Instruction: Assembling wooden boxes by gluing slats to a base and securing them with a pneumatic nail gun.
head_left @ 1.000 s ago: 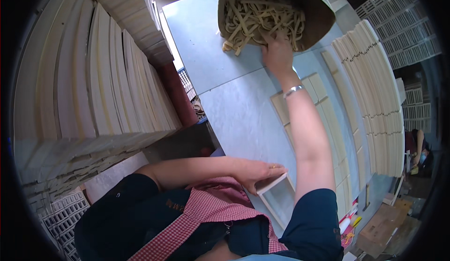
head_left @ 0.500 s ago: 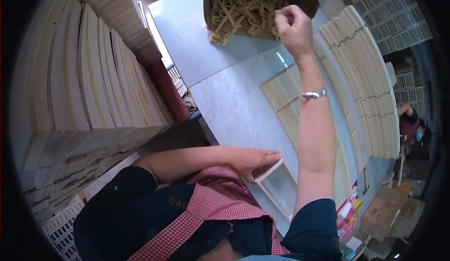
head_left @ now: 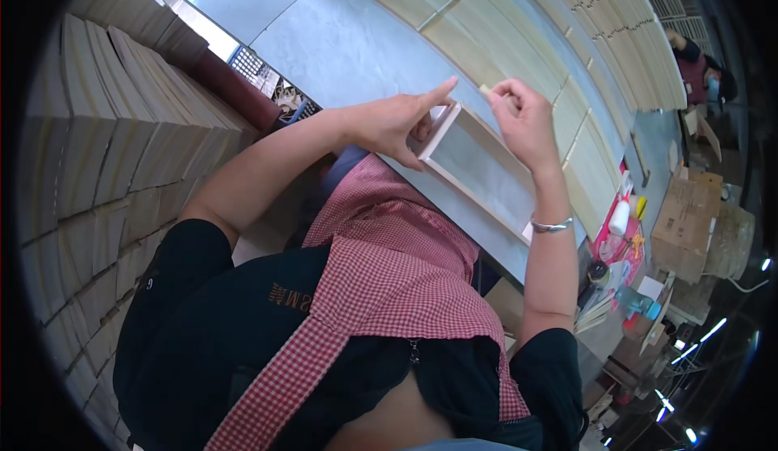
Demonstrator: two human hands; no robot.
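A narrow rectangular wooden frame (head_left: 442,136) lies on the grey table near its front edge, and the tabletop shows through its middle. My left hand (head_left: 397,127) grips the frame's short left end, index finger stretched out past the corner, other fingers curled inward. Above the frame's far long side, my right hand (head_left: 525,123) is closed in a pinch. A short, pale, strip-like piece (head_left: 485,89) pokes out from its fingertips; the rest of it is hidden by the fingers.
Flat pale wooden panels (head_left: 494,34) lie beyond the frame. A long row of stacked thin boards (head_left: 620,21) stands at the far right. Tall board stacks (head_left: 105,135) rise on my left. A white bottle (head_left: 620,218) and cardboard box (head_left: 687,222) sit at right.
My right hand has come back from the bin of pale strips to the frame, with a small piece. My left hand has shifted its hold on the frame's end. The view has tilted downward.
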